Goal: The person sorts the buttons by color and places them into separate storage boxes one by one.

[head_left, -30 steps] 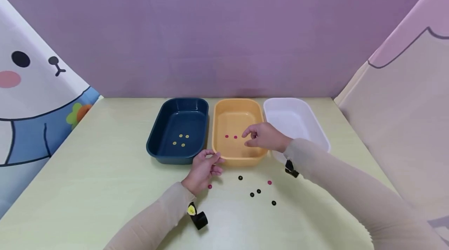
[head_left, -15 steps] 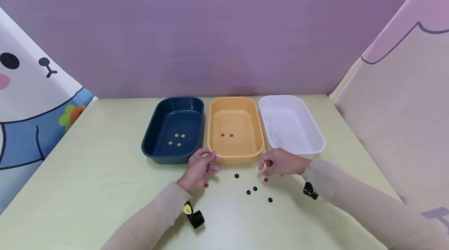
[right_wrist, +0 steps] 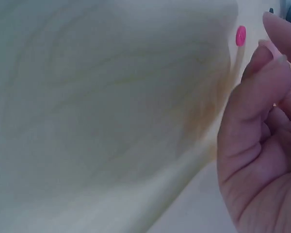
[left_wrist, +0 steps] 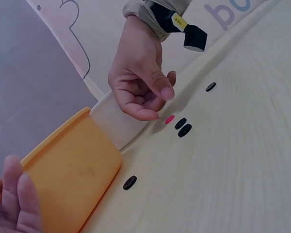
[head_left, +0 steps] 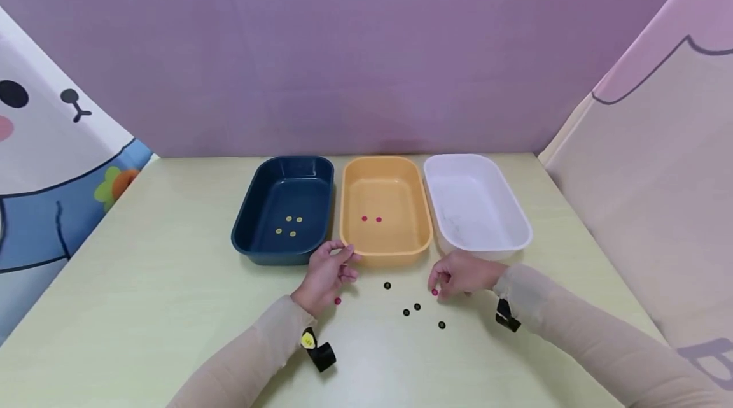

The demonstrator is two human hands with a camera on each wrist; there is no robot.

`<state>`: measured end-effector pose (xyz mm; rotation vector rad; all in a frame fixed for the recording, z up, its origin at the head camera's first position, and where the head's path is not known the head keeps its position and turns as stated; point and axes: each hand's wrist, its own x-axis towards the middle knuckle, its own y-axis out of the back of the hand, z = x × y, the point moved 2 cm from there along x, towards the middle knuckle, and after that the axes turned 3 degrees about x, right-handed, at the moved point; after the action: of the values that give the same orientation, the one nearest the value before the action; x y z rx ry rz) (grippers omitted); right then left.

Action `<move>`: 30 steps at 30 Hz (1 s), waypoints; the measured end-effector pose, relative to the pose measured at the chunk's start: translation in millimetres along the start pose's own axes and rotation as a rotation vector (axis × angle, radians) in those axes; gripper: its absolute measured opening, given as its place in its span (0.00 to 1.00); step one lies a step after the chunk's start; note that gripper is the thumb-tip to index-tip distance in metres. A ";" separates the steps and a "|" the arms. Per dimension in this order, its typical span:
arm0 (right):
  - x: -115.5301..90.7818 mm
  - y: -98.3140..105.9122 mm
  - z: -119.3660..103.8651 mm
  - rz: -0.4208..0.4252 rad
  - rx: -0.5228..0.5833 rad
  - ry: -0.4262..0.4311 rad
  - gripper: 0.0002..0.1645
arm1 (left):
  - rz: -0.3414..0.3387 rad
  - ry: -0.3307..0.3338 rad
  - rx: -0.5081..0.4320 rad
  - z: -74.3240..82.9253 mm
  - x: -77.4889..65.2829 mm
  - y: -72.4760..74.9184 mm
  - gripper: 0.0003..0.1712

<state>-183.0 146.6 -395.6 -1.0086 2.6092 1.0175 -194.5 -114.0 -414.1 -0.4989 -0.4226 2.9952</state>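
My left hand is at the front left corner of the orange tray, thumb and finger at its rim; the wrist views do not show the grip well. Low over the table, my right hand hovers with loosely bent fingers beside a pink button. Thumb and fingertips are apart, and the button lies on the table between them and the black buttons. Another pink button lies by my left wrist. Two pink buttons are inside the orange tray.
Left of the orange tray stands a dark blue tray holding several yellow buttons. A white tray stands to its right. Single black buttons lie in front of the trays. A purple cloth hangs behind the table.
My right hand has come back from over the orange tray, down to the table beside the pink button. My left hand stays at the tray's corner. The view has shifted slightly.
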 end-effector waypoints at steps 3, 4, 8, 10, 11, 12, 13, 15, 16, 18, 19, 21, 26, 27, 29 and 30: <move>0.4 -2.2 3.1 0.004 0.020 -0.014 0.09 | 0.006 -0.006 -0.001 0.2 0.0 -1.3 0.04; 0.5 -3.0 4.3 0.007 0.022 -0.018 0.09 | 0.008 -0.004 -0.002 0.4 0.0 -1.8 0.04; 1.0 -5.8 8.8 0.028 -0.001 -0.013 0.08 | 0.011 -0.010 0.005 -0.6 0.3 -3.8 0.04; 0.9 -6.6 10.4 0.030 -0.010 -0.004 0.08 | 0.015 -0.017 0.008 -1.4 0.2 -4.3 0.04; 0.8 -6.9 11.0 0.032 -0.014 0.001 0.08 | 0.017 -0.017 0.009 -1.7 0.0 -4.5 0.04; 0.6 -7.1 11.3 0.032 -0.015 0.004 0.08 | 0.018 -0.018 0.010 -1.8 -0.3 -4.7 0.04; 0.3 -7.0 11.6 0.032 -0.015 0.006 0.08 | 0.013 -0.021 0.009 -2.1 -0.6 -4.9 0.05; 0.1 -6.9 12.0 0.034 -0.015 0.011 0.09 | 0.006 -0.021 0.002 -1.9 -0.9 -5.1 0.05; 0.2 -6.9 12.0 0.033 -0.014 0.017 0.10 | 0.004 -0.022 -0.002 -1.6 -1.0 -4.9 0.05; 0.9 -6.9 11.6 0.029 -0.010 0.028 0.11 | 0.005 -0.022 -0.005 -1.1 -1.1 -4.0 0.05; 1.6 -7.2 11.3 0.026 -0.008 0.036 0.11 | 0.007 -0.026 -0.007 -0.9 -1.3 -3.4 0.05; 2.9 -7.7 10.7 0.017 -0.007 0.043 0.12 | 0.017 -0.025 -0.008 -0.3 -1.4 -1.8 0.05; 4.7 -8.5 10.1 0.014 -0.011 0.031 0.10 | 0.021 -0.022 -0.003 0.3 -1.6 -0.1 0.05; 4.6 -8.7 10.0 0.015 -0.010 0.028 0.10 | 0.018 -0.023 -0.003 0.2 -1.7 -0.1 0.05; 4.3 -9.3 10.1 0.016 -0.009 0.026 0.09 | 0.017 -0.019 -0.003 -0.1 -1.6 -0.6 0.06; 4.1 -9.4 10.1 0.016 -0.011 0.027 0.09 | 0.016 -0.019 -0.003 0.0 -1.7 -1.0 0.06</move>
<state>-180.9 145.9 -409.8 -1.0119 2.6402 1.0309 -192.8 -113.2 -413.3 -0.4768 -0.4261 3.0177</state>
